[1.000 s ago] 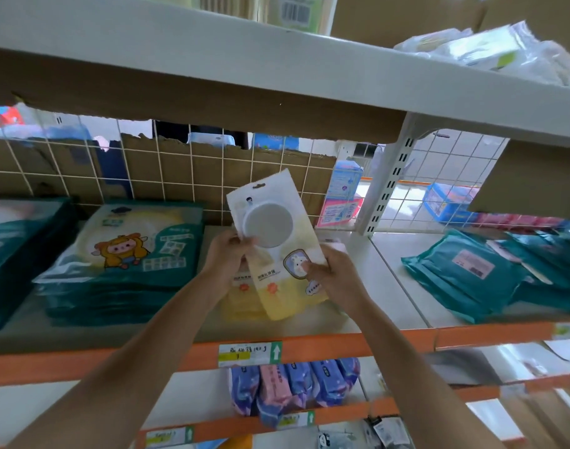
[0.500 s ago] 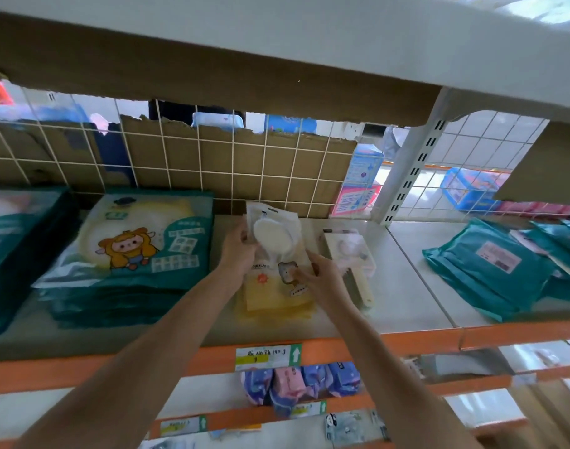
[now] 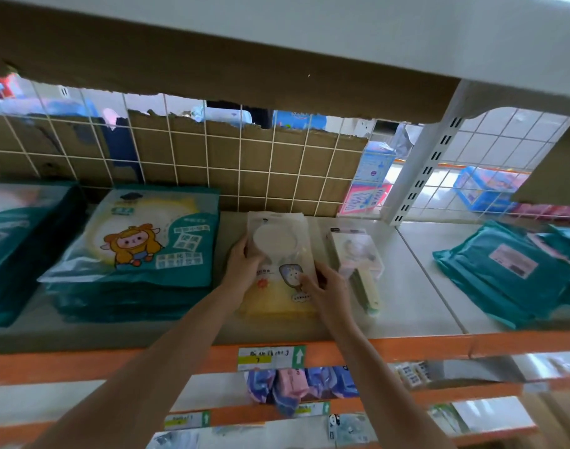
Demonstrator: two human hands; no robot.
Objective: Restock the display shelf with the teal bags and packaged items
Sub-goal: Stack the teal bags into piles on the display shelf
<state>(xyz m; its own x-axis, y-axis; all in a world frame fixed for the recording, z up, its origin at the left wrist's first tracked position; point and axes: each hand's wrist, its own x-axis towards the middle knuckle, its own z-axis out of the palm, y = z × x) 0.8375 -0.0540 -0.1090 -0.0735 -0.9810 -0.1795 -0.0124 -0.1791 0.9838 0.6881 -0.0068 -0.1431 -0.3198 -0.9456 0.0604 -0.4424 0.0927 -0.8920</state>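
We look from head height into a display shelf with a grey deck and an orange front rail. Near its middle lies a yellow-and-white pouch with a round white disc showing at its top. It seems to rest on more pouches of the same kind. The left hand grips the pouch's left edge beside the disc, thumb on the front. The right hand pinches its lower right corner, thumb by a printed cartoon figure. Near on the left sits a stack of teal bags with a cartoon animal on the top one. Just beside the pouch on the right lies a clear box holding a pale handled item. Further right, past the white upright, lie more teal bags.

We judge that the pouch is being squared onto its pile, and several things could spoil that. The film looks slippery, so if the hands let go while it sits askew, it could slide forward over the rail and fall. The disc end looks thicker, which may leave the pile uneven and prone to toppling. A wide sweep of the right hand on its way out could knock the clear box, which lies at an angle. The left wrist could likewise drag the top teal bag, whose front edge overhangs its stack. The upper shelf hangs low, leaving little room to lift clear
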